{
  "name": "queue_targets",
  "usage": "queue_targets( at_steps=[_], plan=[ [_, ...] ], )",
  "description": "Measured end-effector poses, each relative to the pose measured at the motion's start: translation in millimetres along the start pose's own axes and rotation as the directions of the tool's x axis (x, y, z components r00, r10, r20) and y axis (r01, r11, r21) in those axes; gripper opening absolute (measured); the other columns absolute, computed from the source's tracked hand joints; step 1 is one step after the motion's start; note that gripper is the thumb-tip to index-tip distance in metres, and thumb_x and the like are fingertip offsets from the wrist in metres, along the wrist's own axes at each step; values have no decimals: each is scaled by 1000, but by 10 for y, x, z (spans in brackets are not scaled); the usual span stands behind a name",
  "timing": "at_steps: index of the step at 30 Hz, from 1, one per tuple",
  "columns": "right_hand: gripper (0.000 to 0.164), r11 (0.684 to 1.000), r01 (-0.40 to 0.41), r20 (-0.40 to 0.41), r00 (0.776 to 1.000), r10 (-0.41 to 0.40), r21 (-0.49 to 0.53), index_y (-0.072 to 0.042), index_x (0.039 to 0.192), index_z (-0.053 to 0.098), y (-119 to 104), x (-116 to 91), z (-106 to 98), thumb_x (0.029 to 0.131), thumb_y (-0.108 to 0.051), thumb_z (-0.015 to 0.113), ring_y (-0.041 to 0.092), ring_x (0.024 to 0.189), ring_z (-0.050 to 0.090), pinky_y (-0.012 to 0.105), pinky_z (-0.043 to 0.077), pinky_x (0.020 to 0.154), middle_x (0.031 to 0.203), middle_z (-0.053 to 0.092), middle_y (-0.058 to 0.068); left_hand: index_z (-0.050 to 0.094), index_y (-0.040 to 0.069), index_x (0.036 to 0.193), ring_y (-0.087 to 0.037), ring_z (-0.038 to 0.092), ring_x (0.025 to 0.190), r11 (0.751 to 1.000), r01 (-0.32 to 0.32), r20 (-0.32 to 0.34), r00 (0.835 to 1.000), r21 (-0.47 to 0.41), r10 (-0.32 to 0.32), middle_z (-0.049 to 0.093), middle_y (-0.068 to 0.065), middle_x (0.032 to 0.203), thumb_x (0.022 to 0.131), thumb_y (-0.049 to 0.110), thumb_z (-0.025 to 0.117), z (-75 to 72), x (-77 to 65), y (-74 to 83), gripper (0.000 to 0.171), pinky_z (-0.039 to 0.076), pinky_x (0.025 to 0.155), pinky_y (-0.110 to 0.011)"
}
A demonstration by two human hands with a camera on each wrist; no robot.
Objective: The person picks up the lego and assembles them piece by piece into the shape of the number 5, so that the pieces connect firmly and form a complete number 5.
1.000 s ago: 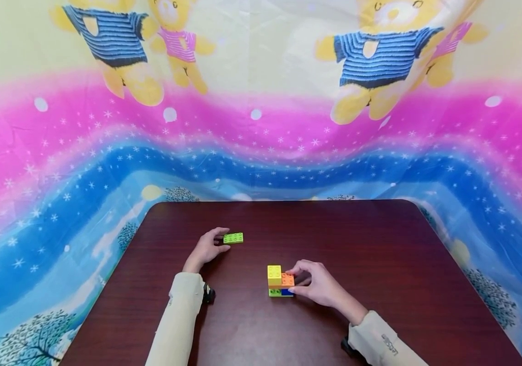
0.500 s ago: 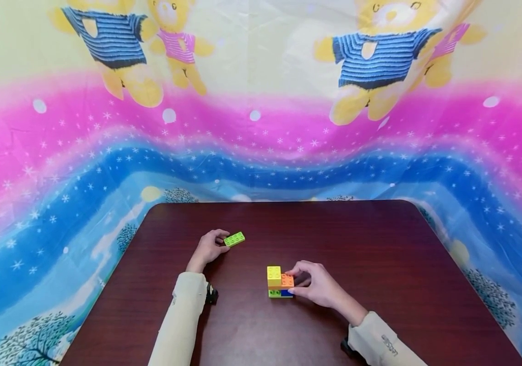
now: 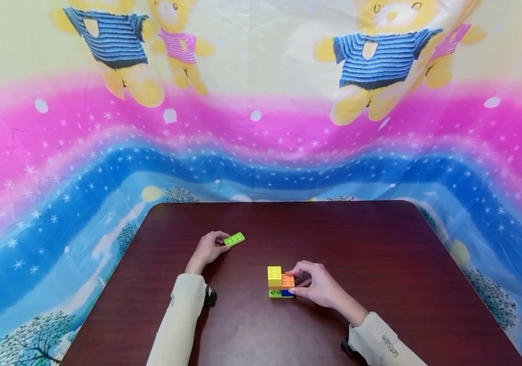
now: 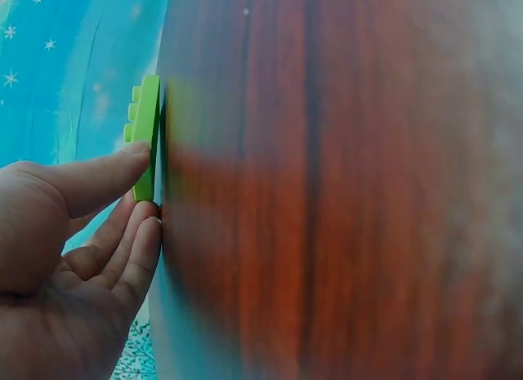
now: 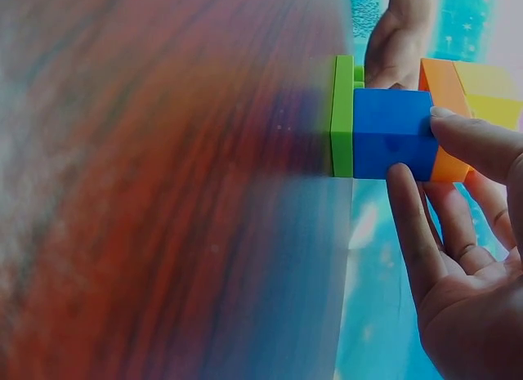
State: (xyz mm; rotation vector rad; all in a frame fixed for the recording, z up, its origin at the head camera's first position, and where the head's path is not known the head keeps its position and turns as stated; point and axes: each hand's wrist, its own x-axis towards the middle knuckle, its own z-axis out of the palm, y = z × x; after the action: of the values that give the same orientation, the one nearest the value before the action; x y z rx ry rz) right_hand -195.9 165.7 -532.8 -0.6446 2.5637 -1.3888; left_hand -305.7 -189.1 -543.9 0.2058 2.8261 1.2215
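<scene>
Our left hand (image 3: pixel 207 248) pinches the green brick (image 3: pixel 235 239); our right hand (image 3: pixel 320 285) grips the block stack (image 3: pixel 279 280). Gripping seems our step; lifting would need care.

Green plate (image 3: pixel 234 239), studs up — left of an upright, yellow-topped block stack (image 3: pixel 280 282).

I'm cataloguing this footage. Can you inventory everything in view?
Loose flat plastic plate: 1, lime green, in left grip
Flat plastic base plate: 1, lime green, bottom of the brick stack
Boxy plastic block: 1, blue, on the base plate's right end
Flattish plastic brick: 1, orange, over the blue block
Cube-shaped plastic block: 1, yellow, stack's top left
Wood-grain table: 1, reddish brown, beneath the stack
Bear-print cloth backdrop: 1, multicoloured, behind the table
Wrist devices: 2, black, one per wrist
Sleeves: 2, cream, forearms
Left grip: 1, bare, pinching the loose plate
Right grip: 1, bare, at the stack's right side
</scene>
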Motion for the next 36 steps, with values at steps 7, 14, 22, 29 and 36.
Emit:
queue_targets(
  at_steps=[7,14,22,29,36],
  plan=[
    [34,1000,-11,-9,1000,11,0,-24,109,72,12,-9,17,82,-10,88,21,100,70,30,63,79,115,69,2,69,7,130,-32,65,113,1000,-17,11,1000,15,17,65,-15,125,97,10,72,3,-29,-16,33,54,99,-50],
    [32,1000,-12,-4,1000,12,-4,-22,107,71,1,-6,14,83,-10,88,21,100,70,29,63,78,116,69,3,69,5,130,-32,66,111,999,-47,2,999,27,46,65,-16,124,97,8,72,-15,-66,2,32,55,97,-49],
    [32,1000,-9,-5,1000,9,25,-21,106,71,-21,3,5,82,-8,87,20,100,70,28,63,77,116,69,4,69,6,131,-30,66,109,996,-80,-2,997,31,80,65,-15,122,97,8,72,-79,-120,75,34,56,95,-48],
    [33,999,0,-16,1000,1,32,-20,104,70,-23,10,0,81,-5,88,19,97,70,26,63,75,116,69,6,68,7,132,-31,68,109,992,-126,-1,992,29,126,65,-14,120,97,8,73,-133,-163,176,36,57,95,-46],
    [33,1000,-9,-9,1000,9,25,-21,106,71,-12,3,6,82,-7,88,20,99,70,28,63,77,117,69,5,69,9,132,-28,68,109,986,-166,-17,986,-3,166,66,-10,120,95,9,74,-154,-315,297,37,57,96,-46]
  ],
)
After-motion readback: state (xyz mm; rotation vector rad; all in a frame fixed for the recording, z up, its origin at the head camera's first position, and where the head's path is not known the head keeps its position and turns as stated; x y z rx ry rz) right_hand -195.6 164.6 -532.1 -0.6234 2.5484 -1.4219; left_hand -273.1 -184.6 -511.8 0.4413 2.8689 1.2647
